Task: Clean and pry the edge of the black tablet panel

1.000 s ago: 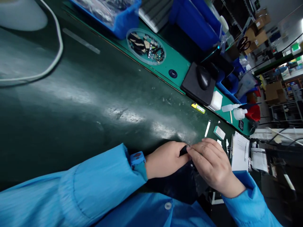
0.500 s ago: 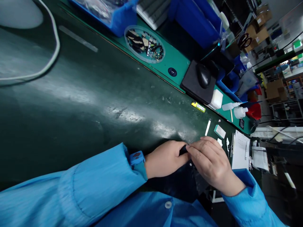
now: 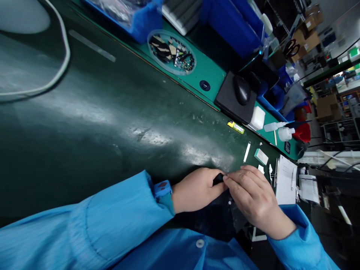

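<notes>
My left hand [image 3: 195,189] is closed around a small black part [image 3: 218,179] at the near edge of the dark green bench mat [image 3: 118,112]. Only the part's tip shows between my fingers. My right hand [image 3: 253,197] meets it from the right, fingers pinched together against the same black part. Both arms wear blue sleeves. A dark see-through bag [image 3: 216,217] lies under my hands, towards my body.
A round clear dish of small parts [image 3: 172,52] and blue bins [image 3: 135,15] stand at the back. A black mouse [image 3: 242,90] rests on its pad. A yellow lighter [image 3: 235,127], white bottles [image 3: 281,129], white strips, a paper pad [image 3: 285,180] and a white cable [image 3: 56,71] lie around.
My right hand has shifted slightly to the right and towards me along the black part. My left hand has stayed in place.
</notes>
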`<control>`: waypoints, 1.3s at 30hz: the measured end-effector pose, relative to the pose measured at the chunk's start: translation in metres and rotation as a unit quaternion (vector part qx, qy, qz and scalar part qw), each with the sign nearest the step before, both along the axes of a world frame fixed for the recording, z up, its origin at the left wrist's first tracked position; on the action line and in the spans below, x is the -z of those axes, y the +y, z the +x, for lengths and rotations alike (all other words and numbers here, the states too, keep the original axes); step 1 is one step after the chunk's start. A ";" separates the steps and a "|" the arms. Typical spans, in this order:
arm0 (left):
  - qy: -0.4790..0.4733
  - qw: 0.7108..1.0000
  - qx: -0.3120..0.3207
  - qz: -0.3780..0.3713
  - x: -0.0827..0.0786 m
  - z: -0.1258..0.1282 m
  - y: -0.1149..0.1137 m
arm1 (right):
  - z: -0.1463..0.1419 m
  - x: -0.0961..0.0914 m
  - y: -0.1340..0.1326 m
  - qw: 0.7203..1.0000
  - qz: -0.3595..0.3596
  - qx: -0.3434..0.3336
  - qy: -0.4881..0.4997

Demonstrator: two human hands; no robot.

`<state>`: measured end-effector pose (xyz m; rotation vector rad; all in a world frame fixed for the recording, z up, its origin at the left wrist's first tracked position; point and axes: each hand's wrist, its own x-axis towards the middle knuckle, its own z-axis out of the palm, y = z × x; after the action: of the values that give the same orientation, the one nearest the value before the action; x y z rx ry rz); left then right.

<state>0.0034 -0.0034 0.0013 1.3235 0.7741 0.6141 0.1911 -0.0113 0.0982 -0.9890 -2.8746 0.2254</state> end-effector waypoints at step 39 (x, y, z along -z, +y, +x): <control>0.013 1.000 0.010 -0.015 -0.002 0.000 0.000 | -0.002 0.000 0.001 1.000 0.002 -0.004 0.021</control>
<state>0.0035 -0.0031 0.0030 1.3126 0.7880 0.5685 0.1887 -0.0100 0.0977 -0.9613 -2.8405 0.2373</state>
